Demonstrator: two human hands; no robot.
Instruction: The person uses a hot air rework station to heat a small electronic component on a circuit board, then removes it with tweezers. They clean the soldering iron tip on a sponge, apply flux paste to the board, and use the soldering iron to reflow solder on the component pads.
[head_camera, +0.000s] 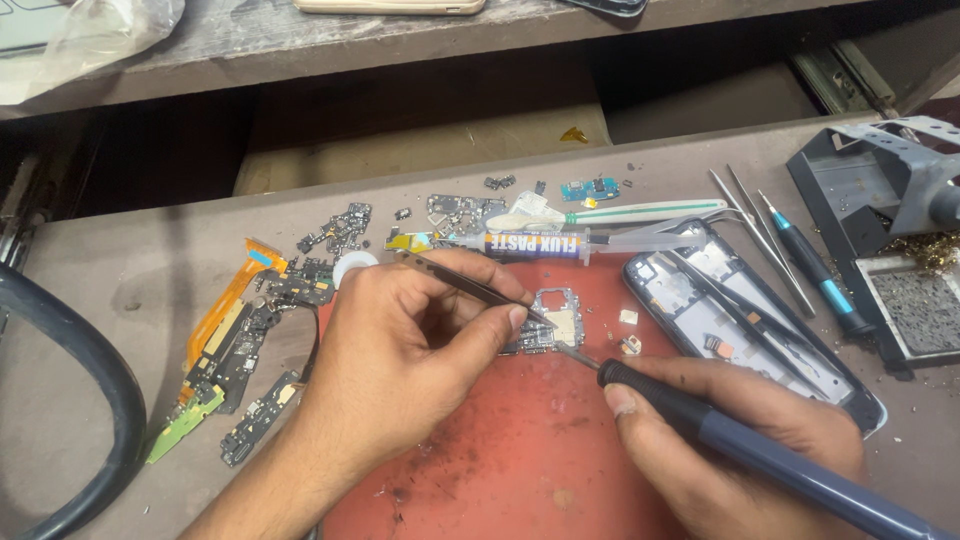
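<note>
The left hand is closed in a pinch on a pair of dark tweezers, whose tips come down at about four o'clock onto a small circuit board lying on the red mat. The right hand grips a blue-grey soldering iron like a pen; its tip points to ten o'clock and meets the board's lower right edge, just beside the tweezer tips. At twelve o'clock from the board lies a syringe of flux paste. At three o'clock rests an opened phone frame, with loose tweezers and a blue-handled screwdriver beyond it. At nine o'clock, flex cables and small boards are scattered on the grey bench.
</note>
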